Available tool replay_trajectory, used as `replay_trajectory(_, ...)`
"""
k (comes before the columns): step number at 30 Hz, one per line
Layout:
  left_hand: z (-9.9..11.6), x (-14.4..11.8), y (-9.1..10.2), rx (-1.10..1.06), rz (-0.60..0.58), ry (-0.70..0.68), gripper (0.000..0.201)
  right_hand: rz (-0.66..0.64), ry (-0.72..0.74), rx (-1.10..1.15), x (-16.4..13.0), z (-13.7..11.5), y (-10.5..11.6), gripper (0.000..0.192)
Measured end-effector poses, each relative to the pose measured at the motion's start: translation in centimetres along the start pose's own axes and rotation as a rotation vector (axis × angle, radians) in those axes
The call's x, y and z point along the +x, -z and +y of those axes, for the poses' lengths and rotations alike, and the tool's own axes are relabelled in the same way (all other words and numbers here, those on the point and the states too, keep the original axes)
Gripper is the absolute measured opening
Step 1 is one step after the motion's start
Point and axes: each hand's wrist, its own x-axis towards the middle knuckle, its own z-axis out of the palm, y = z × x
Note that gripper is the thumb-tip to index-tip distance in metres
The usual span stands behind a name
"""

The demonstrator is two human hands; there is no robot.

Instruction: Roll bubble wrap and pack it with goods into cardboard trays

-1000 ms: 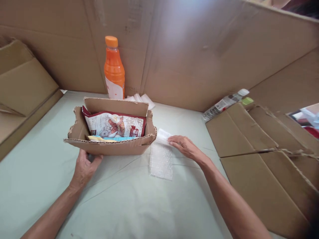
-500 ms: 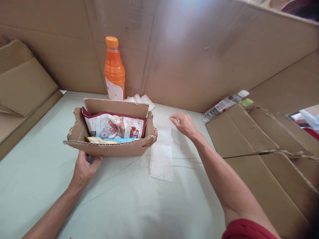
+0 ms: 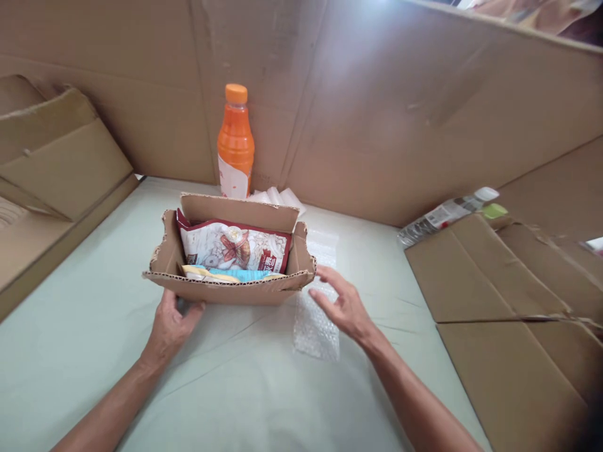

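A small open cardboard box (image 3: 226, 290) with torn edges sits on the pale green table (image 3: 245, 389). Inside it stands a red and white snack packet (image 3: 234, 245), with a blue and yellow packet (image 3: 230, 274) in front. My left hand (image 3: 170, 326) touches the box's near left bottom edge. My right hand (image 3: 342, 304) hovers with fingers spread just right of the box, over a strip of clear bubble wrap (image 3: 316, 326) that lies flat on the table beside the box. It holds nothing.
An orange drink bottle (image 3: 235, 144) stands behind the box against the cardboard wall (image 3: 377, 113), with white folded bags (image 3: 277, 198) at its foot. A clear bottle (image 3: 445, 215) lies on flattened cardboard (image 3: 494, 295) at right. More cardboard (image 3: 51, 176) is stacked at left.
My right hand unfolded the bubble wrap away from me, then drew back toward the box's right side. The bubble wrap now lies flat. My left hand stayed at the box.
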Motion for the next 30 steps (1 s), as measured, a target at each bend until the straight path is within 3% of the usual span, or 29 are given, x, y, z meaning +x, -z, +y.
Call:
replay_trajectory(4, 0.6, 0.1, -0.2, 0.031, 0.02, -0.009, 0.057, -0.093, -0.038, 0.104, -1.6, -2.2, -3.0, 0.049)
replay_trajectory(9, 2.0, 0.2, 0.1, 0.061, 0.018, -0.007, 0.052, -0.072, -0.117, 0.199, -1.1, -3.5, -5.1, 0.042)
replay_trajectory(14, 3.8, 1.9, -0.1, 0.177, -0.009, -0.003, 0.044, -0.009, -0.177, 0.251, 0.0, -3.4, -5.3, 0.043)
replay_trajectory(19, 5.0, 4.6, -2.1, 0.134, -0.051, -0.051, 0.043, 0.039, -0.234, 0.298, 2.0, -2.4, -5.3, 0.049)
replay_trajectory(26, 4.8, 6.5, -3.6, 0.15, -0.02, -0.059, 0.041, 0.067, -0.245, 0.343, 3.5, -1.5, -5.8, 0.05)
replay_trajectory(30, 4.5, 7.6, -3.8, 0.096, -0.074, -0.08, 0.045, 0.067, -0.259, 0.353, 3.9, -1.0, -6.2, 0.054)
